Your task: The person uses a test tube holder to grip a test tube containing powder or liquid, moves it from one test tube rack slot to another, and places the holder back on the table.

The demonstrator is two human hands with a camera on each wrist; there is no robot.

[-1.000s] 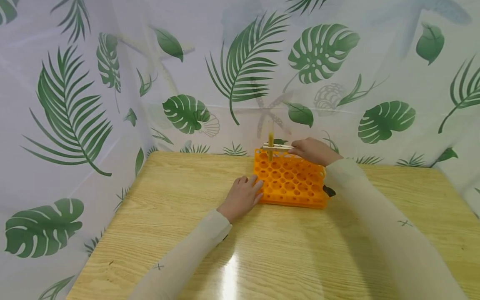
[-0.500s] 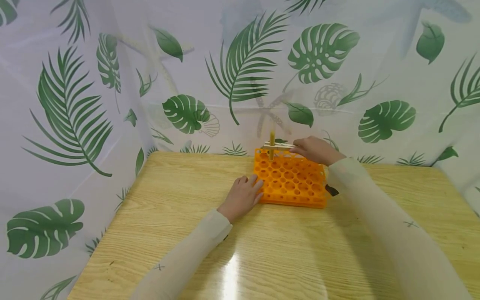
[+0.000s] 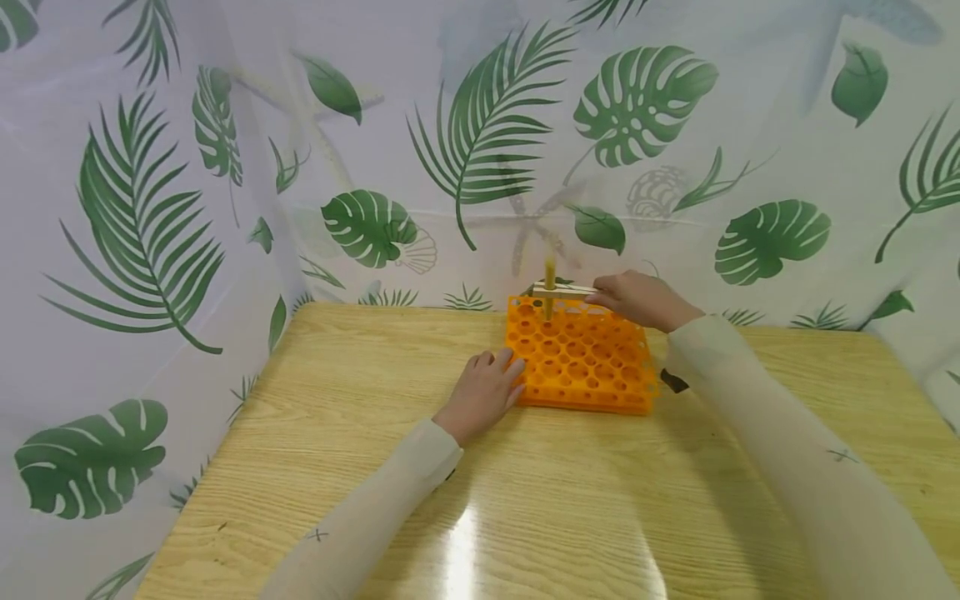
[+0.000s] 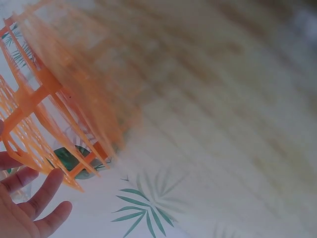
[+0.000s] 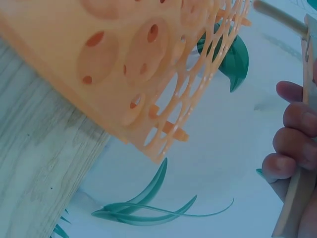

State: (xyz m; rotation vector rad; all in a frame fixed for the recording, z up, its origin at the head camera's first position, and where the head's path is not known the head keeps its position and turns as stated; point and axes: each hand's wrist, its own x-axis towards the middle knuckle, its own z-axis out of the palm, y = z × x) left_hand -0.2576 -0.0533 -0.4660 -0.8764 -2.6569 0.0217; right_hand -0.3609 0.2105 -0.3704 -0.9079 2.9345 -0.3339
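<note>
In the head view my right hand [image 3: 637, 298] grips a wooden test tube clamp [image 3: 566, 291]. Its far end holds a test tube [image 3: 549, 283] of yellow content, upright over the back left part of an orange test tube rack [image 3: 577, 358]. Whether the tube's lower end is inside a hole, I cannot tell. My left hand [image 3: 483, 392] holds the rack's left end, fingers bent against its edge; in the left wrist view several fingers [image 4: 42, 196] touch the orange frame. The right wrist view shows curled fingers round the clamp handle [image 5: 296, 198], with part of the tube [image 5: 280, 17] beyond.
The rack stands on a wood-grain table [image 3: 360, 375], near its back edge. A white cloth with green leaf prints [image 3: 637, 108] hangs close behind and at the left. A small dark piece [image 3: 673, 381] shows beside the right sleeve.
My right hand has moved slightly to the right, carrying the clamp and test tube along over the rack's back row. The left hand and the rack stay in place.
</note>
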